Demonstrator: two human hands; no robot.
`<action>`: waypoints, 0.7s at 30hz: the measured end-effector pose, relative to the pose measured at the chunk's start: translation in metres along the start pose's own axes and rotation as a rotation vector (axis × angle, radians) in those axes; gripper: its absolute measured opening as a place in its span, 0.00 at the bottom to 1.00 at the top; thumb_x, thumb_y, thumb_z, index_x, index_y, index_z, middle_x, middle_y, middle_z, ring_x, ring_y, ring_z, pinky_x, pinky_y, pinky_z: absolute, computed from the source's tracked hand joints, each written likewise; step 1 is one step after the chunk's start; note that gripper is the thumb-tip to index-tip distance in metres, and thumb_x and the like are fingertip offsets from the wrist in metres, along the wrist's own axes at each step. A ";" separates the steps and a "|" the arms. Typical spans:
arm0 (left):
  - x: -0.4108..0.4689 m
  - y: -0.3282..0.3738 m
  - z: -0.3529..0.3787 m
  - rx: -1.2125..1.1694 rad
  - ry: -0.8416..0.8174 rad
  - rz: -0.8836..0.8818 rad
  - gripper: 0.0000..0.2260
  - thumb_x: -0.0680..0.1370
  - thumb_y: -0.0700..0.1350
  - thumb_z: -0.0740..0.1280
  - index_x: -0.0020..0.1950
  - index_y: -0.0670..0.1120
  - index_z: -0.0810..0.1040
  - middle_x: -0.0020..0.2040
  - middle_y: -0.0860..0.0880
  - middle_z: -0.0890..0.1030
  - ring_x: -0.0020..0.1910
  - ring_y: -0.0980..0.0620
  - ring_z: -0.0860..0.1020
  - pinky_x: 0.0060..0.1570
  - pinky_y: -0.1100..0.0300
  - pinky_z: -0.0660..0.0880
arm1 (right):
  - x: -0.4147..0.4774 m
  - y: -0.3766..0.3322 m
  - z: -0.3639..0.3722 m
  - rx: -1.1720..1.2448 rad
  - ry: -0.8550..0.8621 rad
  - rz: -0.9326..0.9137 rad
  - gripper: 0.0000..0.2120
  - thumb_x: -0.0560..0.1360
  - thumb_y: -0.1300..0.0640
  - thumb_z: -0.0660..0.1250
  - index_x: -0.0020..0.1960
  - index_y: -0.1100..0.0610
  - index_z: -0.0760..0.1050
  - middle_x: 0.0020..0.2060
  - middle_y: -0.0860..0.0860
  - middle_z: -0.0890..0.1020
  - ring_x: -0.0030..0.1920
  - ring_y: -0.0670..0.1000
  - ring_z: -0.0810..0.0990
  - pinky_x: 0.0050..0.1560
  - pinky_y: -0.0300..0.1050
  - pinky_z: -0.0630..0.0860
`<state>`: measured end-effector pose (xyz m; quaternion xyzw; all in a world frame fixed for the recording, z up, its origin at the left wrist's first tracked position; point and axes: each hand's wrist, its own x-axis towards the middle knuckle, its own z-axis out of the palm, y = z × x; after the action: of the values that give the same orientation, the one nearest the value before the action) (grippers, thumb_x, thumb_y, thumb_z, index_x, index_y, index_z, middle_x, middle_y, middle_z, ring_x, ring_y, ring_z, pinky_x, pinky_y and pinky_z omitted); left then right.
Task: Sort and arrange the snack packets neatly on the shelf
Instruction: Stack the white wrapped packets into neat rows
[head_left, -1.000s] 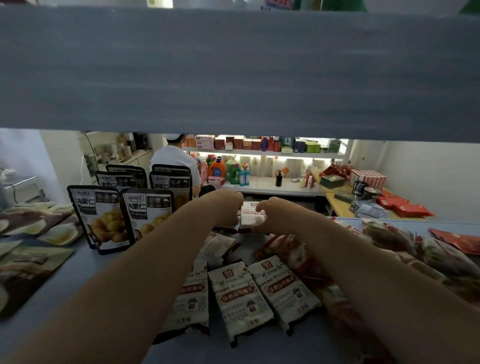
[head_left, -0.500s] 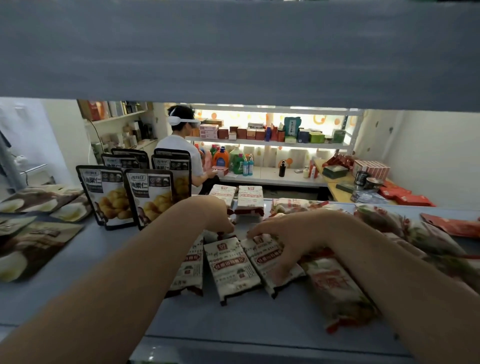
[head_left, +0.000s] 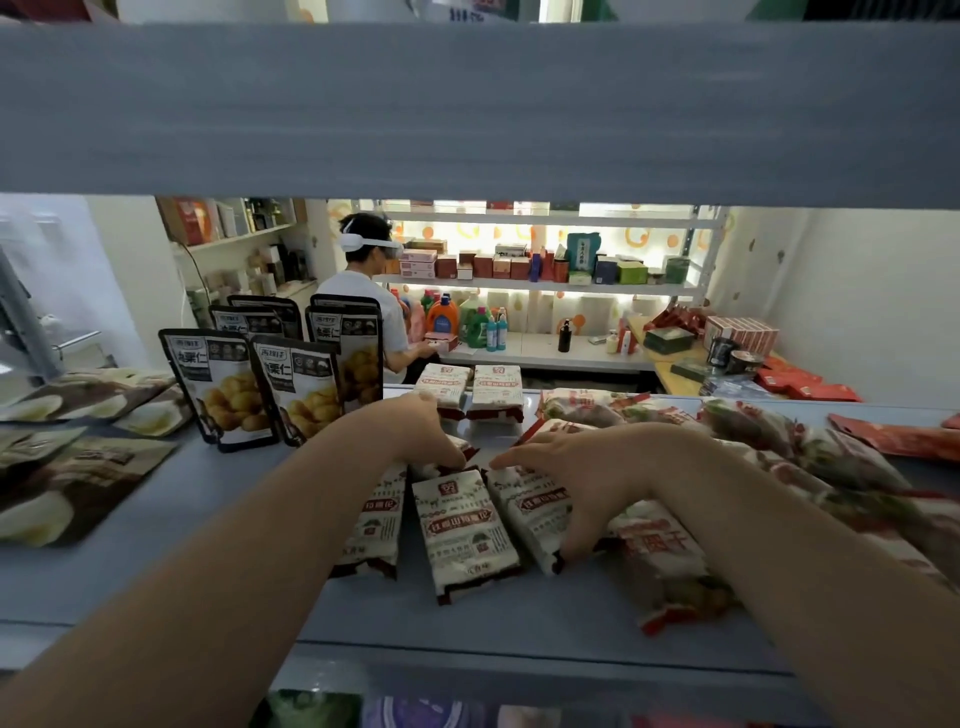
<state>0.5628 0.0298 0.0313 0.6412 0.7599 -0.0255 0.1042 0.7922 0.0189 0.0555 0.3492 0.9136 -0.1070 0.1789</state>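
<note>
- The fingers (head_left: 574, 540) of the right hand (head_left: 576, 467) are spread wide and arched. Their tips touch the near right edge of the right white packet (head_left: 527, 512), and the thumb reaches left over the packet's far end.
- The fingers of the left hand (head_left: 421, 431) bend down onto a half-hidden packet (head_left: 467, 449) at the far end of the flat row. I cannot tell whether they pinch it or only rest on it.
- Three white snack packets lie flat side by side in the middle of the shelf (head_left: 156, 551). The left white packet (head_left: 376, 519) is partly under the left forearm, the middle white packet (head_left: 467, 530) lies bare, and the right one is under the right hand.
- Two standing white packets (head_left: 447, 384) are upright, touching each other, at the far edge just beyond the hands.
- Left of the hands, black chestnut pouches (head_left: 223, 384) stand upright in two rows, one behind the other.
- Further left, dark flat pouches (head_left: 78, 488) lie spread on the shelf.
- On the right, red-and-green packets (head_left: 667, 571) lie heaped. The nearest is just beside the right white packet and under the right wrist.
- An upper shelf board (head_left: 467, 104) crosses the top of the view.
- Far beyond, a person in a white headset (head_left: 363, 244) faces lit racks (head_left: 545, 286) of boxes and bottles.
</note>
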 end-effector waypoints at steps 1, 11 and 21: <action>-0.001 0.000 0.000 0.005 0.006 0.003 0.39 0.66 0.64 0.71 0.71 0.47 0.64 0.64 0.46 0.70 0.55 0.47 0.73 0.49 0.55 0.76 | -0.002 0.000 -0.001 0.020 0.005 -0.007 0.55 0.59 0.35 0.75 0.76 0.34 0.46 0.75 0.43 0.60 0.72 0.49 0.61 0.69 0.53 0.63; -0.007 -0.019 -0.010 -0.280 0.204 0.253 0.21 0.66 0.60 0.74 0.53 0.52 0.72 0.61 0.51 0.68 0.53 0.53 0.72 0.51 0.57 0.75 | -0.012 0.009 -0.017 0.464 0.108 -0.088 0.47 0.60 0.37 0.75 0.73 0.32 0.57 0.68 0.41 0.68 0.68 0.49 0.69 0.66 0.54 0.71; 0.009 -0.025 -0.006 -0.147 0.162 0.456 0.23 0.66 0.55 0.76 0.56 0.54 0.72 0.61 0.55 0.66 0.55 0.52 0.72 0.54 0.56 0.74 | 0.043 0.000 -0.024 0.337 0.468 0.189 0.46 0.62 0.36 0.76 0.75 0.41 0.58 0.66 0.49 0.70 0.56 0.50 0.72 0.51 0.47 0.75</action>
<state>0.5366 0.0348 0.0329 0.7867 0.6012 0.1053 0.0924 0.7568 0.0522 0.0602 0.4726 0.8628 -0.1566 -0.0877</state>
